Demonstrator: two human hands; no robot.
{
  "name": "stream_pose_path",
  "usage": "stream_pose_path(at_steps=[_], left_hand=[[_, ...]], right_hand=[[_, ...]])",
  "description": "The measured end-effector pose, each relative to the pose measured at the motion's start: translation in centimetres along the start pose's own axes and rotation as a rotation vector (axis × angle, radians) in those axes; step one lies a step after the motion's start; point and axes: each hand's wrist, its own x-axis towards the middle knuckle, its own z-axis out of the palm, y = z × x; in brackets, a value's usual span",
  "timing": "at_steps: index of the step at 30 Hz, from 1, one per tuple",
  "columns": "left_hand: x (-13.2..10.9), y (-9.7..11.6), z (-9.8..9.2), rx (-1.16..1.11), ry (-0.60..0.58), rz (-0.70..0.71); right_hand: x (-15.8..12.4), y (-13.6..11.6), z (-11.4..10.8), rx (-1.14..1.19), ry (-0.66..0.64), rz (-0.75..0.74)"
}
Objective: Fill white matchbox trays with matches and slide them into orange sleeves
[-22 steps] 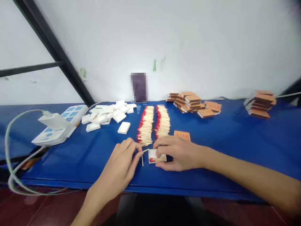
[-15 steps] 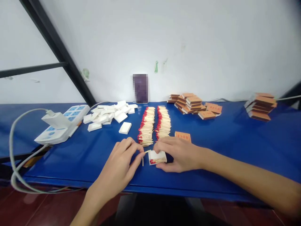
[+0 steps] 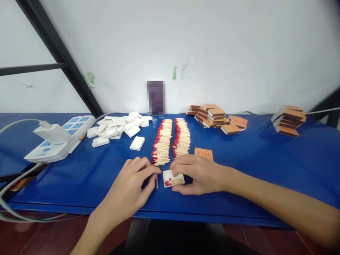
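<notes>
My right hand (image 3: 195, 173) grips a small white matchbox tray (image 3: 168, 174), fingers on its far side and thumb on the near side. Several red-headed matches (image 3: 174, 181) lie inside, along the tray's near wall. Left of the tray, my left hand (image 3: 135, 180) has thumb and index finger pinched at the far end of a single matchstick (image 3: 157, 181), whose upper end is hidden by the fingers. Beyond both hands, two long rows of matches, a left row (image 3: 162, 141) and a right row (image 3: 182, 138), lie with red heads to the left.
White trays (image 3: 114, 127) are heaped at back left, with one lone tray (image 3: 137, 143) nearer. Orange-brown matchbox sleeves (image 3: 215, 115) are piled at back right, a stack (image 3: 289, 120) farther right, one sleeve (image 3: 204, 153) behind my right hand. A power strip (image 3: 61, 138) with cables sits left.
The match my left fingers held at the tray's edge is now out of them, and more red heads show in the tray. My left fingers have closed in on the single matchstick beside it.
</notes>
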Motion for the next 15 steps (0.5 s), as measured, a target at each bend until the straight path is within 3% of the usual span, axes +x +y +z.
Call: stream_pose_path(at_steps=[8,15], left_hand=[[-1.0,-0.8,-1.3,-0.037,-0.252,-0.078],[-1.1,-0.3,-1.4,-0.102,-0.239,-0.065]], right_hand=[[0.2,0.0,-0.2,-0.061,-0.003,-0.030],[0.1,0.1,-0.1,0.023,0.001,0.052]])
